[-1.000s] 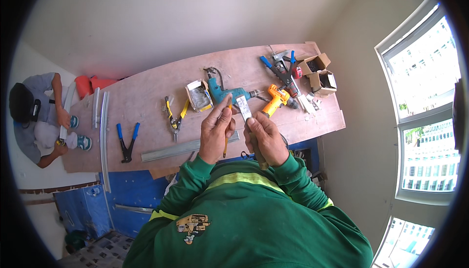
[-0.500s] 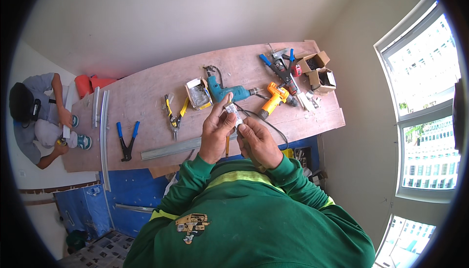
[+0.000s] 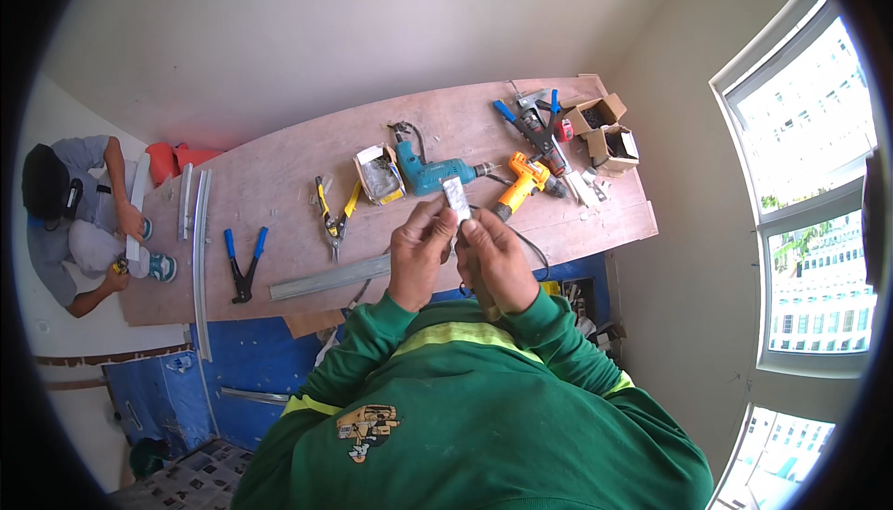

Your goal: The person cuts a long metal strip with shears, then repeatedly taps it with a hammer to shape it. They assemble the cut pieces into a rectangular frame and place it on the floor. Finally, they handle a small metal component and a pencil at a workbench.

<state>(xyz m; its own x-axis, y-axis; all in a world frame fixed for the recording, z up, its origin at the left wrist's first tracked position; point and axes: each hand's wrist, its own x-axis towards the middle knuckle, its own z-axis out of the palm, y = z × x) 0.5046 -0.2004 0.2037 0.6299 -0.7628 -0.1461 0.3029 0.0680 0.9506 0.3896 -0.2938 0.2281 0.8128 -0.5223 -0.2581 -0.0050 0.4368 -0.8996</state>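
Both of my hands meet in front of my chest, over the near edge of the work board (image 3: pixel 279 166). A small, flat, silvery metal piece (image 3: pixel 457 197) stands upright between them. My left hand (image 3: pixel 417 257) pinches its lower left side between thumb and curled fingers. From the other side, my right hand (image 3: pixel 498 266) grips its lower end; the inside of that hand is hidden. Just beyond lie a teal corded drill (image 3: pixel 437 173) and an orange cordless drill (image 3: pixel 523 185). A metal channel (image 3: pixel 330 278) lies left of my hands.
Yellow-handled snips (image 3: pixel 335 222), a blue-handled riveter (image 3: pixel 246 266), an open box (image 3: pixel 379 175) and more cartons (image 3: pixel 612 149) sit on the board. Long metal profiles (image 3: pixel 199 250) cross its left end. A co-worker (image 3: pixel 84 212) crouches at far left, holding a strip. Windows (image 3: pixel 809 185) line the right.
The metal piece has risen and turned more upright. My left index finger, stretched out before, is now curled in beside it. My right hand has shifted slightly.
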